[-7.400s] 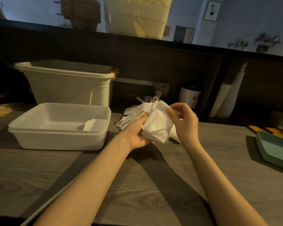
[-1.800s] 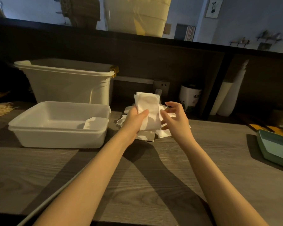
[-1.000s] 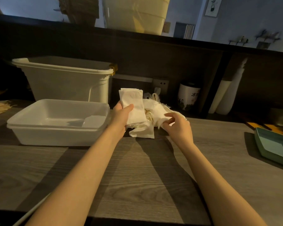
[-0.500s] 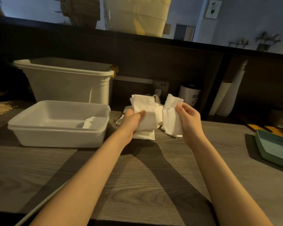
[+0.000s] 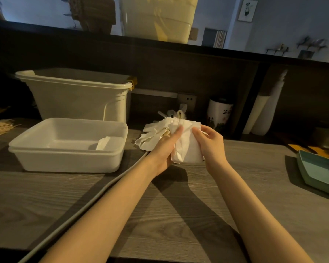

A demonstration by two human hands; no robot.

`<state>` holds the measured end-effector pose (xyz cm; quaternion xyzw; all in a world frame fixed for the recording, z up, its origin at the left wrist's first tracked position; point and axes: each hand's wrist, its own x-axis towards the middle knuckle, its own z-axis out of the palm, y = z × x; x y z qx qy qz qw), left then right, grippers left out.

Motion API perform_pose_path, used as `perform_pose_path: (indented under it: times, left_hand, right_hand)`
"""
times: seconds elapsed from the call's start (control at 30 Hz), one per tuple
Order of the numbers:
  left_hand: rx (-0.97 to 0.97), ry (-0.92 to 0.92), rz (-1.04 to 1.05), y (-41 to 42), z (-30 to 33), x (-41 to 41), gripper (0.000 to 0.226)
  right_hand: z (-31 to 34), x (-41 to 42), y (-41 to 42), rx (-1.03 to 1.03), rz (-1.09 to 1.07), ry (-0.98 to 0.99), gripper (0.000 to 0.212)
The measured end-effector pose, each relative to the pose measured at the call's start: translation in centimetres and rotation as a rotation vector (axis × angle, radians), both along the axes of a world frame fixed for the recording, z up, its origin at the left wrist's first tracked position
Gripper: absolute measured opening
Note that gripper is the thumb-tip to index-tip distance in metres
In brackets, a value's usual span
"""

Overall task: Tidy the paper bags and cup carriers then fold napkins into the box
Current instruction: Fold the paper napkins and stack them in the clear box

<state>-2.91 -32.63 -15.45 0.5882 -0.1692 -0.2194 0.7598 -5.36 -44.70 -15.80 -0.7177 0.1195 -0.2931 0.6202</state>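
Your left hand [image 5: 164,150] grips a white napkin [image 5: 186,145] from its left side, thumb laid across the face, while your right hand [image 5: 210,142] pinches the right edge between thumb and curled fingers [image 5: 198,132]. You hold it just above the counter [image 5: 169,215], in front of a loose heap of napkins [image 5: 152,136] at the far side. Holding it from both sides like that looks meant to keep the sheet taut and its edges lined up for a fold.

The shallow white box [image 5: 68,147] sits to the left on the counter, close enough that your left hand has only a short reach to drop the napkin in. Inside it one folded napkin [image 5: 104,142] leans near the right wall; the rest of the floor shows bare. So I judge the folding barely begun.

Behind the box stands a taller white tub [image 5: 78,95]; its contents are hidden by the rim. A green tray [image 5: 323,175] lies at the right edge.
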Motion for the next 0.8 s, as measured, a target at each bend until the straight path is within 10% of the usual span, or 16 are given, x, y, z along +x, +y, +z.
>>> perform_pose_path:
  times: [0.43, 0.8]
  left_hand:
    - [0.326, -0.271, -0.154, 0.9, 0.5, 0.1, 0.051]
    - [0.247, -0.120, -0.116, 1.4, 0.6, 0.7, 0.040]
  right_hand:
    - [0.7, -0.5, -1.7, -0.146, 0.027, -0.074, 0.041]
    - [0.9, -0.1, -2.3, -0.184, -0.043, -0.114, 0.022]
